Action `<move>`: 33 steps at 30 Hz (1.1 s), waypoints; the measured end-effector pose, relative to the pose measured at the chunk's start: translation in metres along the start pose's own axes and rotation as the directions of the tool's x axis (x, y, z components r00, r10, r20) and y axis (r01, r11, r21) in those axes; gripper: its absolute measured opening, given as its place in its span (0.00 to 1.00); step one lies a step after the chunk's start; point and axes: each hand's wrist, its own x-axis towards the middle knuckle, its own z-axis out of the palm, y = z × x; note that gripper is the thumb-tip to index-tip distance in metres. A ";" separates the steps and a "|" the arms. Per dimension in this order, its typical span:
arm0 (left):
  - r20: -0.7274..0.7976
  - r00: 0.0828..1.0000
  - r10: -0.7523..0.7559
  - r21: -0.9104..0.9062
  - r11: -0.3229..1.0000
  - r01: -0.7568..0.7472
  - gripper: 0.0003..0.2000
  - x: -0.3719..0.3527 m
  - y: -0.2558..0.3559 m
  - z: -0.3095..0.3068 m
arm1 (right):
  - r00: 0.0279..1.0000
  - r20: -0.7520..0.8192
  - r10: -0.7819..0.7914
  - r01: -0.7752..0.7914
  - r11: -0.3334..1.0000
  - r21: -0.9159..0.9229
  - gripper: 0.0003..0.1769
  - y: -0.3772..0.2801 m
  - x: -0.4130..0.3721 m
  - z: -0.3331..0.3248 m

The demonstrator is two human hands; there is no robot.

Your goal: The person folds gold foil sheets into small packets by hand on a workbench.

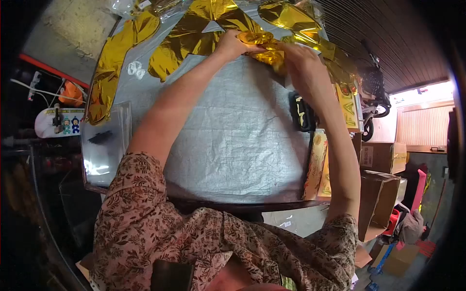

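Near the far side of the table, my left hand [232, 46] is closed on a crumpled gold foil balloon [257, 38]. My right hand [302, 58] is at the right end of the same foil, slightly blurred, its fingers bent around the edge. Part of the foil hangs blurred below the hands. Behind it lies a large flat gold foil balloon [187, 36], spread out in an angular shape. A further gold foil balloon [110, 60] stretches down the left side, and another gold foil balloon [291, 22] lies at the back right.
A silvery cloth [228, 140] covers the table. Clear plastic sleeves [108, 155] lie at the left edge and a small white coil [136, 70] farther back. A black case [302, 112] and printed gold packets [318, 162] line the right side. Cardboard boxes [381, 157] stand beyond.
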 end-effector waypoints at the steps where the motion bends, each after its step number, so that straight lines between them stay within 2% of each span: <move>1: 0.056 0.997 -0.048 -0.060 0.997 0.052 0.30 0.002 -0.002 0.000 | 1.000 0.000 -0.002 0.002 1.000 0.002 0.19 0.019 0.010 0.023; 2: 0.055 0.997 -0.051 -0.059 0.997 0.054 0.30 -0.001 0.005 -0.002 | 0.997 -0.035 -0.071 0.065 0.988 -0.141 0.20 0.039 0.017 0.051; 3: 0.106 0.985 -0.134 -0.118 0.982 0.146 0.26 -0.006 0.018 -0.006 | 0.988 -0.061 -0.144 0.121 0.951 -0.283 0.20 0.050 0.022 0.066; 4: 0.160 0.964 -0.212 -0.172 0.956 0.239 0.22 -0.008 0.026 -0.010 | 0.987 -0.061 -0.147 0.124 0.951 -0.282 0.20 0.049 0.029 0.064; 5: 0.156 0.964 -0.215 -0.173 0.955 0.241 0.22 -0.010 0.033 -0.016 | 0.981 0.193 0.009 0.052 0.948 -0.314 0.22 0.050 0.037 0.062; 6: 0.263 0.933 -0.245 -0.279 0.907 0.317 0.21 -0.011 0.033 -0.021 | 0.888 0.427 0.171 -0.006 0.932 -0.362 0.24 0.049 0.041 0.062; 7: 0.371 0.892 -0.258 -0.371 0.840 0.397 0.20 -0.012 0.032 -0.024 | 0.887 0.431 0.166 0.000 0.933 -0.359 0.24 0.052 0.039 0.064; 8: 0.367 0.892 -0.262 -0.374 0.837 0.400 0.20 -0.014 0.032 -0.026 | 0.917 0.387 0.100 0.060 0.922 -0.382 0.26 0.057 0.035 0.065; 9: 0.359 0.908 -0.217 -0.358 0.866 0.349 0.19 -0.015 0.028 -0.026 | 0.940 0.341 0.030 0.119 0.906 -0.406 0.29 0.059 0.034 0.067; 10: 0.352 0.920 -0.171 -0.340 0.893 0.296 0.19 -0.016 0.027 -0.027 | 0.939 0.344 0.026 0.122 0.907 -0.403 0.29 0.044 0.042 0.056; 11: 0.352 0.920 -0.172 -0.341 0.892 0.298 0.19 -0.016 0.027 -0.026 | 0.845 0.506 0.173 0.074 0.899 -0.431 0.25 0.030 0.050 0.043; 12: 0.344 0.915 -0.213 -0.369 0.865 0.341 0.18 -0.015 0.029 -0.024 | 0.705 0.637 0.312 0.033 0.883 -0.468 0.22 0.019 0.056 0.033; 13: 0.337 0.907 -0.253 -0.399 0.834 0.380 0.17 -0.014 0.031 -0.022 | 0.704 0.637 0.313 0.034 0.882 -0.471 0.22 0.020 0.052 0.038; 14: 0.336 0.908 -0.251 -0.403 0.833 0.379 0.17 -0.012 0.034 -0.021 | 0.803 0.534 0.266 -0.012 0.903 -0.430 0.23 0.022 0.045 0.048; 15: 0.356 0.912 -0.206 -0.296 0.900 0.319 0.16 -0.011 0.034 -0.020 | 0.882 0.416 0.221 -0.051 0.923 -0.381 0.25 0.021 0.042 0.051; 16: 0.379 0.911 -0.164 -0.186 0.951 0.249 0.16 -0.010 0.035 -0.019 | 0.882 0.417 0.220 -0.049 0.923 -0.382 0.25 0.024 0.044 0.054; 17: 0.376 0.912 -0.164 -0.187 0.950 0.248 0.16 -0.012 0.034 -0.017 | 0.845 0.471 0.254 -0.053 0.916 -0.399 0.26 0.027 0.051 0.057; 18: 0.338 0.940 -0.039 -0.215 0.970 0.118 0.17 -0.018 0.036 -0.013 | 0.803 0.522 0.287 -0.055 0.909 -0.414 0.27 0.029 0.056 0.061; 19: 0.297 0.951 0.086 -0.237 0.971 -0.013 0.18 -0.023 0.040 -0.010 | 0.803 0.526 0.282 -0.050 0.910 -0.411 0.27 0.030 0.056 0.065; 20: 0.171 0.982 0.085 -0.301 0.953 -0.030 0.15 -0.020 0.031 0.000 | 0.823 0.506 0.258 -0.040 0.915 -0.401 0.26 0.031 0.054 0.069; 21: 0.168 0.982 0.082 -0.301 0.953 -0.028 0.15 -0.016 0.028 -0.001 | 0.843 0.484 0.234 -0.031 0.920 -0.392 0.25 0.031 0.055 0.070; 22: 0.133 0.991 -0.018 -0.128 0.991 0.036 0.13 -0.012 0.025 -0.003 | 0.844 0.484 0.231 -0.027 0.920 -0.391 0.25 0.033 0.058 0.071; 23: 0.081 0.990 -0.112 0.044 0.993 0.109 0.12 -0.009 0.022 -0.003 | 0.793 0.551 0.261 -0.057 0.931 -0.360 0.23 0.035 0.062 0.070; 24: 0.077 0.991 -0.113 0.042 0.993 0.110 0.12 -0.007 0.024 -0.004 | 0.735 0.614 0.288 -0.091 0.939 -0.331 0.21 0.031 0.066 0.066; 25: 0.055 0.979 -0.197 -0.126 0.971 0.203 0.12 -0.005 0.025 -0.005 | 0.735 0.615 0.286 -0.089 0.940 -0.331 0.21 0.027 0.072 0.062; 26: 0.048 0.958 -0.284 -0.292 0.913 0.286 0.12 -0.003 0.026 -0.006 | 0.648 0.708 0.280 -0.129 0.957 -0.260 0.19 0.024 0.077 0.058; 27: 0.013 0.965 -0.260 -0.358 0.900 0.247 0.12 0.002 0.028 -0.009 | 0.554 0.791 0.260 -0.178 0.965 -0.192 0.17 0.020 0.080 0.055; 28: -0.025 0.971 -0.237 -0.421 0.883 0.205 0.11 0.007 0.034 -0.014 | 0.553 0.792 0.259 -0.177 0.965 -0.192 0.17 0.032 0.069 0.065; 29: -0.028 0.970 -0.240 -0.366 0.906 0.214 0.09 0.013 0.051 -0.027 | 0.724 0.686 0.075 -0.009 0.995 -0.098 0.15 0.054 0.049 0.084; 30: -0.037 0.979 -0.201 -0.457 0.875 0.163 0.08 0.022 0.054 -0.036 | 0.833 0.538 -0.128 0.174 0.984 -0.036 0.15 0.067 0.037 0.094; 31: -0.051 0.985 -0.163 -0.543 0.833 0.110 0.07 0.026 0.065 -0.048 | 0.833 0.538 -0.129 0.176 0.984 -0.036 0.15 0.057 0.045 0.087; 32: -0.076 0.991 -0.108 -0.415 0.907 0.067 0.07 0.031 0.077 -0.064 | 0.811 0.585 -0.022 0.096 0.991 -0.097 0.15 0.048 0.056 0.080; 33: -0.030 0.982 -0.189 -0.426 0.891 0.159 0.07 0.043 0.070 -0.073 | 0.779 0.622 0.085 0.020 0.987 -0.159 0.15 0.034 0.067 0.077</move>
